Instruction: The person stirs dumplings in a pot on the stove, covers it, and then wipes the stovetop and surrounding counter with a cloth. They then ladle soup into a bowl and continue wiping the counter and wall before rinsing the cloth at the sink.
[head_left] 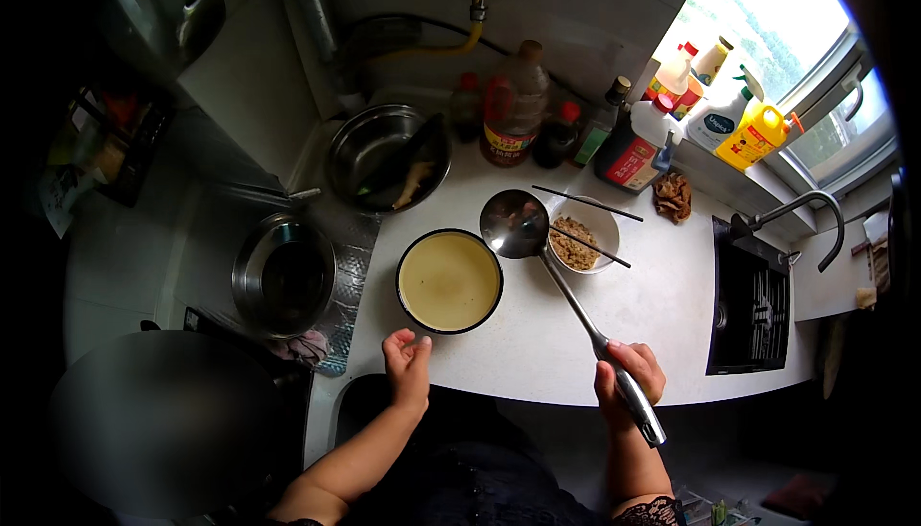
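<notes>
My right hand (633, 377) is wrapped around the long handle of a metal ladle (516, 224). The ladle's bowl is raised over the counter, between a dark-rimmed bowl of pale yellow liquid (450, 281) and a white bowl (606, 224) of crumbly brown food (574, 246). Two dark chopsticks (600, 202) lie across the white bowl; the ladle's head covers part of its left side. Close to the near left rim of the yellow-liquid bowl, my left hand (407, 363) is loosely bent, thumb apart from the fingers, with nothing visible in it.
Steel basins stand at the back left (336, 156) and left (240, 276). Sauce bottles (513, 113) line the wall behind the white counter (537, 353). Cleaning bottles (753, 132) sit on the windowsill. At right is a black sink (715, 334) with a curved tap (833, 228).
</notes>
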### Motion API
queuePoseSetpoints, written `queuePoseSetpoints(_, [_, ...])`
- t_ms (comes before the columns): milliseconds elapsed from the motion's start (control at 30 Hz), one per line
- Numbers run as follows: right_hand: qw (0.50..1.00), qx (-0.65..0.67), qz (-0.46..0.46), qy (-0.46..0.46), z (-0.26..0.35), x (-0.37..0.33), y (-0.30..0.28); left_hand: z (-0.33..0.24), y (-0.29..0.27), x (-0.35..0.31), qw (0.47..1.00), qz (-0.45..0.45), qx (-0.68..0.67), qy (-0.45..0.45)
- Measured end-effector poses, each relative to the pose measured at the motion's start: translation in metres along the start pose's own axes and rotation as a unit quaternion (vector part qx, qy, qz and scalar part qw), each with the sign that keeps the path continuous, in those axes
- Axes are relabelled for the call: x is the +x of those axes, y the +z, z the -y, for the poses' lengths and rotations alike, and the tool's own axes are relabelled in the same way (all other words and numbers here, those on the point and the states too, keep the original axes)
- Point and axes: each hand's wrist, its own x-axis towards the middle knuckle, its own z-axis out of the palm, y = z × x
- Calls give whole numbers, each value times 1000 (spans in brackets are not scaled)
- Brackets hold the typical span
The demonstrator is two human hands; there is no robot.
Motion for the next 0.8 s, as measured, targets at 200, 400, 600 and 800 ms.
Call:
queuePoseSetpoints(200, [1000, 9, 30, -2, 10, 7, 6, -10, 3, 31, 955, 110, -155, -228])
queuePoseSetpoints(400, [1000, 1, 26, -16, 15, 4, 8, 12, -1, 52, 909, 200, -230, -286])
queuePoseSetpoints(600, [998, 12, 55, -20, 20, -3, 14, 23, 4, 64, 879, 245, -292, -288])
queuePoseSetpoints(800, [996, 33, 68, -43, 21, -1, 26, 11, 10, 61, 876, 232, -320, -276])
